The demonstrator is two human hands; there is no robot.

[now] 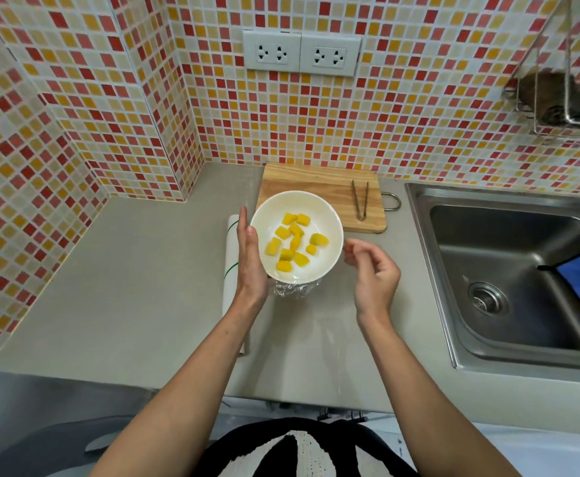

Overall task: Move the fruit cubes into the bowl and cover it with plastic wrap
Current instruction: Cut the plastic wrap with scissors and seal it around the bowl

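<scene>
My left hand [247, 256] lies flat against the bowl [329, 215]. My right hand [372, 270], loosely curled and holding nothing, hangs just beside its right rim, nearest the loose plastic wrap [293, 290].

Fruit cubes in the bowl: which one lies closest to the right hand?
The greenish-yellow cube at the right edge of the pile, lying apart from the rest in the bowl, nearest the right hand. The other cubes lie further left.

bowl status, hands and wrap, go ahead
Left hand flat against the bowl side, right hand loosely curled beside the rim, holding nothing visible. Fruit cubes inside, plastic wrap bunched under the near edge. Nothing in the way.
</scene>
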